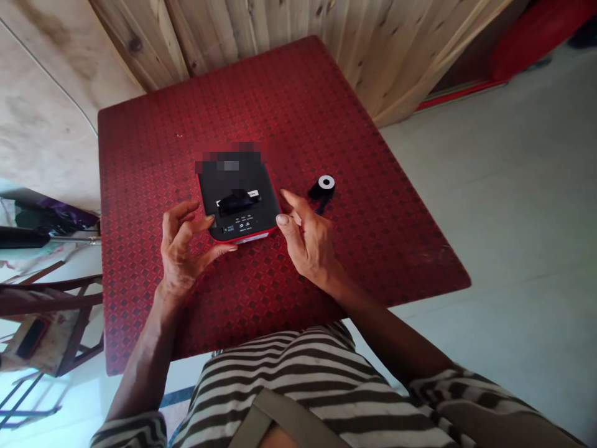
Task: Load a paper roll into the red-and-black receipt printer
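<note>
A small black device with a red base, a slot on top and a row of buttons sits in the middle of a red patterned table. My left hand hovers at its near left corner, fingers spread and curled, thumb close to the front edge. My right hand is at its near right corner, fingers apart, thumb tip touching or almost touching the device. Neither hand holds anything. A small black object with a white round top lies just right of the device, beyond my right fingers.
The table stands against a wooden plank wall. A pale floor lies to the right. On the left are a dark wooden chair and some clutter. My striped top fills the bottom of the view.
</note>
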{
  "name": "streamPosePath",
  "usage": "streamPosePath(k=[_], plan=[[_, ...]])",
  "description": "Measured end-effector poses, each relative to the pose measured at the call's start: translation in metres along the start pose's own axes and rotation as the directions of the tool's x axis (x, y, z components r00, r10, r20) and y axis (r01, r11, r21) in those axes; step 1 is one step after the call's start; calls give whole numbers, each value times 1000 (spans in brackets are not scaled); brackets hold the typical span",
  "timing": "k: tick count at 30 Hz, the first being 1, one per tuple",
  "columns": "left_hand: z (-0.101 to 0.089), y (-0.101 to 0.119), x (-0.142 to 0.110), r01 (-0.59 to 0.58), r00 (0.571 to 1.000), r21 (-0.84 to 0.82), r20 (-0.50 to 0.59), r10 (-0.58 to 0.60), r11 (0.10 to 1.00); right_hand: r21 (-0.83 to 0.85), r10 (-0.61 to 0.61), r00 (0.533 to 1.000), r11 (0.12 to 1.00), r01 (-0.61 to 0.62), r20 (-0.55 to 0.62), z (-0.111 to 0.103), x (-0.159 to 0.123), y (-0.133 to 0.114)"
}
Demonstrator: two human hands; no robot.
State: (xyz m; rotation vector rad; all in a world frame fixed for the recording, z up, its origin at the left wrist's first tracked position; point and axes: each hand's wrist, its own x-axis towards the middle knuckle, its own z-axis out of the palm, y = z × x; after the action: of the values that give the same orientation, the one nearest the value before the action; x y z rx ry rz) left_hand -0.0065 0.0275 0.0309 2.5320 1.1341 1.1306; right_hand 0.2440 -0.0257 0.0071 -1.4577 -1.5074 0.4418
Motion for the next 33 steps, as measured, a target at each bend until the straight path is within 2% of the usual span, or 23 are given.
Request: streamPosePath(k=[4, 11, 13, 15, 16, 18, 20, 22, 26, 29, 33], plan=[[2, -4, -2, 18, 1000, 32, 7, -18, 999, 67, 21, 1000, 998, -20, -6, 3, -1, -1], [15, -4, -13, 2, 997, 59, -71, 3, 998, 121, 46, 999, 992, -45, -8, -2, 7, 1], [18, -3, -15, -1, 997, 60, -82, 6, 998, 51, -39, 997, 998, 43, -63, -9, 18, 0], [19, -2, -16, -10, 996, 58, -90, 15, 998, -73, -194, 978, 979, 189, -80, -14, 35, -4], [20, -1, -16, -17, 995, 55, -94, 22, 998, -136, -272, 961, 955, 264, -41, -15, 46, -7], [21, -1, -17, -30, 994, 58, -103, 36, 998, -235, -365, 918, 889, 393, 152, -11, 69, -15], [23, 0, -18, -29, 992, 69, -116, 37, 997, -297, -356, 846, 822, 486, 398, -2, 92, -22], [26, 1, -20, -18, 993, 85, -112, 28, 996, -356, -287, 770, 758, 547, 570, 11, 111, -29], [30, 4, -24, -7, 997, 71, -75, 12, 997, -427, -188, 693, 668, 609, 696, 30, 130, -42], [33, 5, -26, 5, 997, 35, -83, -2, 999, -438, -97, 654, 668, 601, 750, 35, 135, -51], [35, 5, -27, -6, 996, 24, -90, 8, 1000, -416, 8, 569, 690, 592, 822, 33, 140, -61]])
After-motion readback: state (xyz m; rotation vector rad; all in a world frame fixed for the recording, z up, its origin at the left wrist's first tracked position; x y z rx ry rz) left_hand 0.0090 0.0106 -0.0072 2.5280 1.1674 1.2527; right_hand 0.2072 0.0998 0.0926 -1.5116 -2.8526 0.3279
